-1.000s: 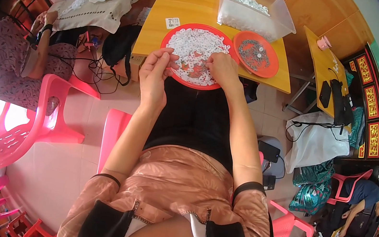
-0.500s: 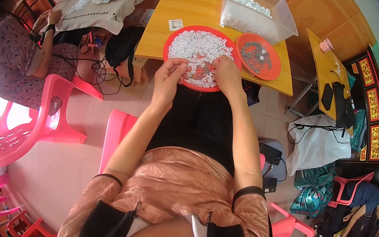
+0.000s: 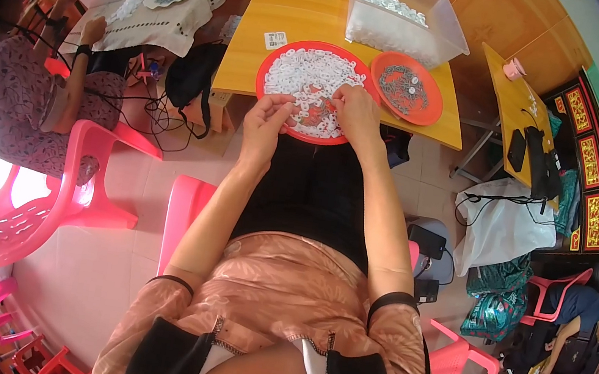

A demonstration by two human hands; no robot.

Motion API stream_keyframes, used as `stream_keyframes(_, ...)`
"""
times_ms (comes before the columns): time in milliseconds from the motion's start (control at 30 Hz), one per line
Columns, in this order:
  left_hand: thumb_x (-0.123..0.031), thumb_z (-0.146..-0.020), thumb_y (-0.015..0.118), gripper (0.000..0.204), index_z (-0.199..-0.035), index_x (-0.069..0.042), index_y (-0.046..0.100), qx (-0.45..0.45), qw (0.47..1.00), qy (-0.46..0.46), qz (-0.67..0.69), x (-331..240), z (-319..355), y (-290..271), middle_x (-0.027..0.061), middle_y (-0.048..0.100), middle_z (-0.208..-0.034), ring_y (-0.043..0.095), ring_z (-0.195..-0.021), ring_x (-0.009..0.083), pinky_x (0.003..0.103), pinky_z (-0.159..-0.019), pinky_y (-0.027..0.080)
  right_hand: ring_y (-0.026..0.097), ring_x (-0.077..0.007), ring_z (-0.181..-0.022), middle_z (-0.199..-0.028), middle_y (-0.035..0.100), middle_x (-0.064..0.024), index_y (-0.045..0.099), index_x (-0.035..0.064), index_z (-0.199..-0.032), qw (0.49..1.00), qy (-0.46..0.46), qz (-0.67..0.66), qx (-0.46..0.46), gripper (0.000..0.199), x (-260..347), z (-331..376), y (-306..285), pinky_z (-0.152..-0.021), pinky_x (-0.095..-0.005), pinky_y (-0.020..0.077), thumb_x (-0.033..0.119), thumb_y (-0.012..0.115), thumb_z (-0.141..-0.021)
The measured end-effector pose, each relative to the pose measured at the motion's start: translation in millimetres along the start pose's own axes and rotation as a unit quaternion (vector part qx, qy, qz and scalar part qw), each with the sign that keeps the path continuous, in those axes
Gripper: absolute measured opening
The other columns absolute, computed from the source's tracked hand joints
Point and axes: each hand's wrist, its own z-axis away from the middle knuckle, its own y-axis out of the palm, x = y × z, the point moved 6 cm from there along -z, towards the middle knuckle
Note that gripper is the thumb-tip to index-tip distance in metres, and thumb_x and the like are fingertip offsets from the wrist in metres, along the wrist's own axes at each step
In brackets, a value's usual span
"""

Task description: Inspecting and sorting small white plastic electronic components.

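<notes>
A large red round tray full of small white plastic pieces sits at the near edge of the yellow table, jutting over my lap. My left hand is at its near left rim, thumb and fingers pinched together. Over the right side of the tray my right hand is curled, with its thumb and fingertips also closed. Whatever the fingers hold is too small to make out. Small greyish metal-looking pieces lie among the white ones between my hands.
An orange-red plate of small grey pieces stands right of the tray. Behind it is a clear plastic bin of white pieces. A co-worker sits at the left by a cloth-covered table; another person bends at far right.
My hands stay over the tray with only slight finger movement. The left co-worker's hands have moved apart, one reaching farther out. The person at far right has shifted an arm.
</notes>
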Motion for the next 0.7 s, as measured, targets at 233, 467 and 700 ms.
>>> stream_keyframes(233, -0.013, -0.090, 0.056, 0.017, -0.103, -0.002, 0.059, 0.002, 1.000, -0.002, 0.006, 1.7, -0.7, 0.2, 0.0038, 0.065, -0.090, 0.054, -0.073, 0.0057, 0.019, -0.065, 0.041, 0.063, -0.0351, -0.077, -0.081, 0.064, -0.0176, 0.067, 0.0023, -0.077, 0.996, 0.010, 0.079, 0.027, 0.011, -6.5, -5.7, 15.5, -0.069, -0.0447, 0.0494, 0.013, 0.063, -0.077)
stream_keyframes(467, -0.013, -0.090, 0.056, 0.018, -0.105, -0.003, 0.059, 0.006, 1.000, 0.001, 0.001, 1.3, -0.1, 2.1, 0.0023, 0.064, -0.089, 0.054, -0.072, 0.0049, 0.018, -0.064, 0.040, 0.064, -0.0332, -0.070, -0.078, 0.063, -0.0190, 0.064, -0.0003, -0.077, 0.976, -0.060, 0.210, 0.022, 0.009, 5.2, -7.2, 22.8, -0.064, -0.0460, 0.0500, 0.005, 0.058, -0.074)
stream_keyframes(700, -0.013, -0.090, 0.057, 0.020, -0.106, -0.002, 0.063, -0.002, 0.997, 0.031, -0.067, -2.2, 3.7, 2.7, 0.0023, 0.066, -0.089, 0.054, -0.071, 0.0043, 0.018, -0.059, 0.040, 0.061, -0.0356, -0.080, -0.085, 0.062, -0.0173, 0.060, 0.0017, -0.086, 0.997, 0.000, 0.072, -0.037, 0.009, 15.8, 9.9, -6.2, -0.068, -0.0424, 0.0478, 0.009, 0.056, -0.083)
